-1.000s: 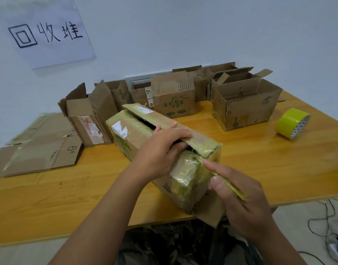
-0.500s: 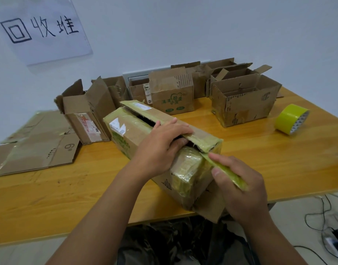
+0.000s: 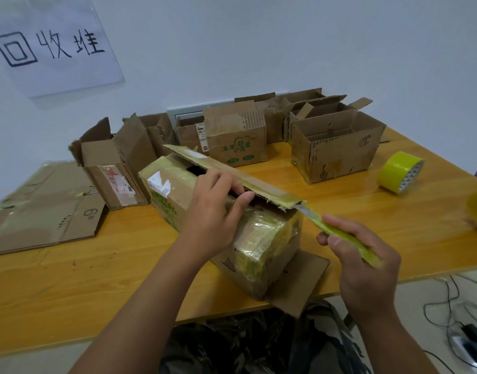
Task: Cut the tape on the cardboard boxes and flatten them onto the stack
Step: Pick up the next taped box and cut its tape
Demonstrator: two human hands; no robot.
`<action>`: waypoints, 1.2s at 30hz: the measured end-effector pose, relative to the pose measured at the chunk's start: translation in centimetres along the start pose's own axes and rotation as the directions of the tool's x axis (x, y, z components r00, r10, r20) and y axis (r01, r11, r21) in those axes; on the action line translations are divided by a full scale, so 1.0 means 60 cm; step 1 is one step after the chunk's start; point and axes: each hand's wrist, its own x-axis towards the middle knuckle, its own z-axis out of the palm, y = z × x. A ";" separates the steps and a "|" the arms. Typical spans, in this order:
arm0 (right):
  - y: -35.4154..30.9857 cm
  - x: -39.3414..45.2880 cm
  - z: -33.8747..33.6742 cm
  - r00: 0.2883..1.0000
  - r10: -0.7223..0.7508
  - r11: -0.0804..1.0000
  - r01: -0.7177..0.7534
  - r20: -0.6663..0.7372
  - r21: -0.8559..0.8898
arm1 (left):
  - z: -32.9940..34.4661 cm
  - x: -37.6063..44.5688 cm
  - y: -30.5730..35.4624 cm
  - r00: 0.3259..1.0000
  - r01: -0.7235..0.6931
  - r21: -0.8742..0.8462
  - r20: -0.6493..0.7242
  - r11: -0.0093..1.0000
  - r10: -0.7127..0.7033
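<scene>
Across the whole lower view runs the wooden desk (image 3: pixel 70 287), and I see my work laid out on it from far edge to near. On its left end lies the stack of flattened cardboard (image 3: pixel 43 209), flat and partly over the desk's edge. Along the back wall stands a row of open boxes (image 3: pixel 337 147), flaps up, with a paper sign (image 3: pixel 51 47) on the wall above the stack.

Near the front edge, at the middle, sits the taped box (image 3: pixel 226 225) I am working on, turned at an angle, its near end wrapped in yellowish tape and one bottom flap sticking out over the desk's edge. Its long top flap (image 3: pixel 232 179) is lifted, leaving a dark gap beneath.

My left hand (image 3: pixel 215 214) rests on top of that box, fingers curled into the gap under the flap, thumb against the flap's edge. My right hand (image 3: pixel 367 265) is just beside the box's near right corner, fingers wrapped round a green-handled knife (image 3: pixel 337 233); the blade points up at the flap's taped tip.

Well to the right lies a roll of yellow tape (image 3: pixel 399 171) on its side.
</scene>
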 end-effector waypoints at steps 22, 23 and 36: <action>-0.011 0.009 0.038 0.974 0.184 0.980 -0.171 -0.129 0.104 | -0.008 -0.009 0.003 0.953 -0.158 0.039 0.268 0.987 0.142; -0.014 0.003 0.037 0.977 0.176 0.980 -0.164 -0.116 0.111 | -0.008 -0.010 0.003 0.955 -0.159 0.028 0.257 0.987 0.146; -0.032 -0.020 0.042 0.985 0.142 0.990 -0.139 -0.093 0.039 | -0.007 -0.010 0.004 0.956 -0.175 -0.001 0.240 0.985 0.170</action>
